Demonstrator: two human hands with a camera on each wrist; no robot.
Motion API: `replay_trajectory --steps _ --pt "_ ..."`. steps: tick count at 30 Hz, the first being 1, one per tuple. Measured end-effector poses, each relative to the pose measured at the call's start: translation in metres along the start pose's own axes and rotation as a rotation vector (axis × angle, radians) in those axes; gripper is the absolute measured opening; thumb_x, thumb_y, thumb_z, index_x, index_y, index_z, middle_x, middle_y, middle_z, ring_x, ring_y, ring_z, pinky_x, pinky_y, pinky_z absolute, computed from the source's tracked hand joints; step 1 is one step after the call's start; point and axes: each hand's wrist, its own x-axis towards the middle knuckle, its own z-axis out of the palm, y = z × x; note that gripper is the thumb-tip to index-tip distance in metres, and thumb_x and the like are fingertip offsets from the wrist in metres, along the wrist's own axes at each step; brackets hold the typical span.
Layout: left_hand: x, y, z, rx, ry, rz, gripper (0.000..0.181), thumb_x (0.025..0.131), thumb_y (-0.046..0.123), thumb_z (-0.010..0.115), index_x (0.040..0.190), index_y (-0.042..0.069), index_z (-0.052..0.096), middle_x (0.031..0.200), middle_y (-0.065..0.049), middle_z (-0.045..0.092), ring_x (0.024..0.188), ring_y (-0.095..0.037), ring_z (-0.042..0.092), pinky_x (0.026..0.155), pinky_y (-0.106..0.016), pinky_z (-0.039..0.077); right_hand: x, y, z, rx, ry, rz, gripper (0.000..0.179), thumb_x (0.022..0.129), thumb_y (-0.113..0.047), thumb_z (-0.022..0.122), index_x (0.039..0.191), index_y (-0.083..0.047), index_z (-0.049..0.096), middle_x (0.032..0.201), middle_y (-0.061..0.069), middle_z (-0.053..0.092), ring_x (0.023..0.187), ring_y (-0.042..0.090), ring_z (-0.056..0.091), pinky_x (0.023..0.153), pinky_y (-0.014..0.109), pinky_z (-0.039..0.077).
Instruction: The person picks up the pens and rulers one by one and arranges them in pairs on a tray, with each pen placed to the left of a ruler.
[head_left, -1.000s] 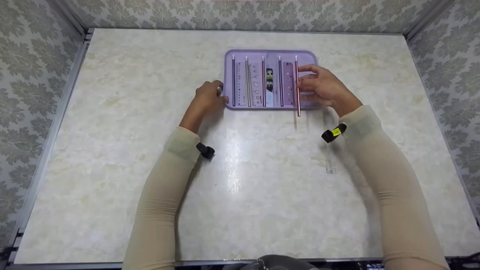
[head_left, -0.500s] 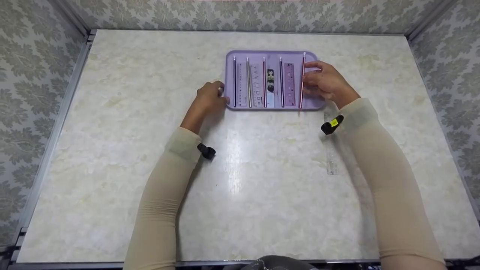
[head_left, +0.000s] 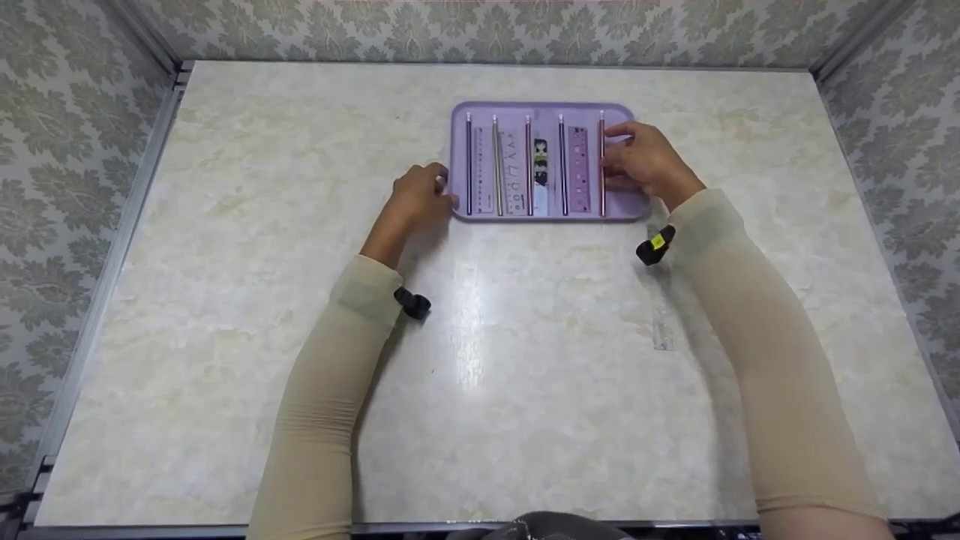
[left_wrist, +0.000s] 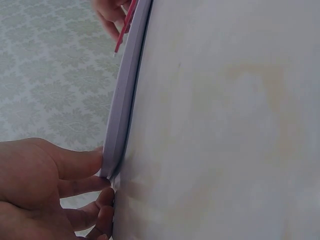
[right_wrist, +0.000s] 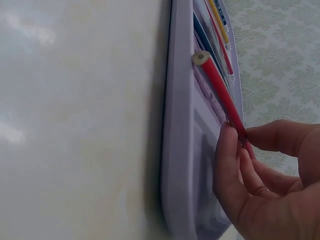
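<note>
A purple tray (head_left: 525,219) lies toward the back of the table. In it, several pencils, among them a dark pencil (head_left: 564,169), lie alternating with rulers, including a pink ruler (head_left: 578,172). My right hand (head_left: 641,161) pinches a red pencil (head_left: 602,204) over the tray's right part, just right of the pink ruler. The right wrist view shows its unsharpened end (right_wrist: 202,58) close over the near rim, with thumb and fingertips farther along the shaft. My left hand (head_left: 416,193) holds the tray's left near corner, the thumb (left_wrist: 82,162) against its wall.
A clear ruler (head_left: 664,322) lies on the marbled table (head_left: 555,420), partly hidden below the right wrist. Patterned panels (head_left: 480,30) enclose the table at the back and sides.
The red pencil has shifted toward the back, then slightly left, straightened, and come in line with the other pencils. The right hand moved with it. My left hand stays at the tray.
</note>
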Motion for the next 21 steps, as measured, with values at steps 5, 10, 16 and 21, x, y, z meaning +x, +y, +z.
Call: replay_trajectory --steps 5,10,16,21 --pt "0.001 0.0 0.001 -0.002 0.006 0.007 0.045 0.1 0.019 0.061 0.142 0.006 0.052 0.133 -0.02 0.056 0.123 -0.034 0.051 0.11 -0.047 0.041 0.004 -0.002 0.004 -0.107 0.024 0.003 0.066 0.095 -0.004 0.064 0.155 -0.012 0.037 0.119 0.006 0.058 0.09 0.017 0.069 0.075 0.031 0.062" --pt "0.002 -0.001 0.001 0.004 0.008 0.021 0.045 0.099 0.019 0.062 0.141 0.005 0.053 0.132 -0.02 0.056 0.123 -0.035 0.051 0.11 -0.048 0.04 0.005 -0.003 0.006 -0.189 0.045 0.015 0.064 0.096 -0.008 0.064 0.155 -0.011 0.038 0.118 0.007 0.062 0.089 0.016 0.07 0.077 0.031 0.062" --pt "0.001 -0.002 0.0 0.005 0.011 0.021 0.046 0.098 0.019 0.062 0.141 0.005 0.053 0.134 -0.021 0.056 0.125 -0.037 0.051 0.111 -0.048 0.04 0.006 -0.002 0.011 -0.308 0.079 0.004 0.063 0.093 -0.008 0.065 0.152 -0.009 0.043 0.114 0.007 0.065 0.084 0.012 0.07 0.076 0.03 0.062" --pt "0.001 -0.002 0.001 -0.001 0.013 0.022 0.046 0.098 0.018 0.062 0.142 0.004 0.052 0.134 -0.021 0.056 0.125 -0.036 0.051 0.111 -0.048 0.04 0.007 -0.004 0.014 -0.386 0.106 -0.015 0.06 0.09 -0.008 0.066 0.148 -0.007 0.047 0.108 0.005 0.064 0.075 0.008 0.07 0.07 0.027 0.061"
